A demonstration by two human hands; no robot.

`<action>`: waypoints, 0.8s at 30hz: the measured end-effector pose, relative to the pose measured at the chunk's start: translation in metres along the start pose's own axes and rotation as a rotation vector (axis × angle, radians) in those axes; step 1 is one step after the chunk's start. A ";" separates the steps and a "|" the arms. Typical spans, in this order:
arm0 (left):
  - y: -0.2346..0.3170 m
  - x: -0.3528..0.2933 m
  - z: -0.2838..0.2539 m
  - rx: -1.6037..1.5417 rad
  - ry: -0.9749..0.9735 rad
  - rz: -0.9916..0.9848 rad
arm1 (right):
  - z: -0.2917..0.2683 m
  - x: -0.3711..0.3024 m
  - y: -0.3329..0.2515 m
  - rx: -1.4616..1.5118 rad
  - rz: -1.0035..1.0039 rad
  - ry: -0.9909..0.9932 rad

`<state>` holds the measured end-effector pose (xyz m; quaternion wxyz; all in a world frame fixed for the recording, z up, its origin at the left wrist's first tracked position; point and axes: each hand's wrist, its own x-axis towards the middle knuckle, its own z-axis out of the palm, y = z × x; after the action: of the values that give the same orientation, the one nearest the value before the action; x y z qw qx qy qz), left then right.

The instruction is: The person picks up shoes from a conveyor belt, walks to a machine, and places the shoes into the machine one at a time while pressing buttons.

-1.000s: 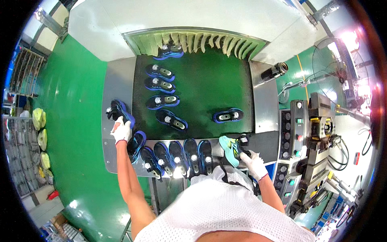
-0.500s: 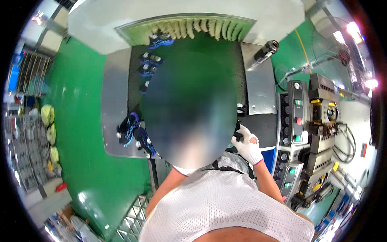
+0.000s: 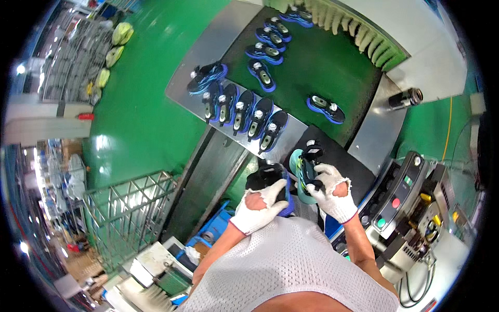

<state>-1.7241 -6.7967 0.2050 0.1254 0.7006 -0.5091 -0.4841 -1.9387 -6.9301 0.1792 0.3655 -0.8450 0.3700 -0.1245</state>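
Note:
Torn white gloves cover both of my hands. In front of my body, my left hand (image 3: 255, 210) is closed around a black shoe (image 3: 266, 176) with a blue-purple sole. Just right of it, my right hand (image 3: 333, 193) grips a black-and-teal shoe (image 3: 300, 167) with a pale green sole edge. These two shoes are side by side, close together. Beyond my left hand, several black shoes (image 3: 240, 113) with blue soles stand in a row on the metal ledge (image 3: 201, 110).
More shoes (image 3: 265, 53) sit on the dark green conveyor belt (image 3: 327, 67), with a single shoe (image 3: 326, 108) nearer its right side. Fabric strips (image 3: 358, 34) hang at the machine opening. A dark bottle (image 3: 405, 99) lies right. Control panel (image 3: 397, 192) and wire rack (image 3: 132, 213) flank me.
My view has turned, so the bench now slants. The blurred round patch over the middle is gone, showing the shoe row and my left hand on a shoe. My right hand is still at the bench.

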 end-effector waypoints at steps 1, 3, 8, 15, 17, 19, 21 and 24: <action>-0.007 -0.010 0.008 -0.002 0.072 -0.018 | 0.000 0.002 -0.006 -0.044 -0.064 -0.028; -0.028 -0.029 0.022 -0.017 0.246 0.013 | 0.003 0.005 -0.023 -0.068 -0.141 -0.057; -0.062 -0.065 0.024 -0.017 0.356 -0.109 | 0.043 0.019 -0.060 -0.062 -0.337 -0.305; -0.137 -0.098 0.001 -0.050 0.230 -0.135 | 0.160 0.046 -0.123 -0.127 -0.490 -0.622; -0.170 -0.114 -0.010 -0.151 0.256 -0.128 | 0.183 0.053 -0.153 -0.132 -0.504 -0.655; -0.191 -0.131 -0.034 -0.345 0.238 -0.054 | 0.210 0.058 -0.176 -0.123 -0.513 -0.617; -0.216 -0.142 -0.043 -0.421 0.249 -0.001 | 0.232 0.063 -0.192 0.015 -0.566 -0.613; -0.250 -0.163 -0.052 -0.351 0.234 -0.047 | 0.278 0.060 -0.204 -0.072 -0.625 -0.614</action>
<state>-1.5367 -6.5644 0.1538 0.2925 0.7311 -0.3827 -0.4833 -1.6542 -6.7333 0.1251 0.3736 -0.9263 -0.0253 0.0408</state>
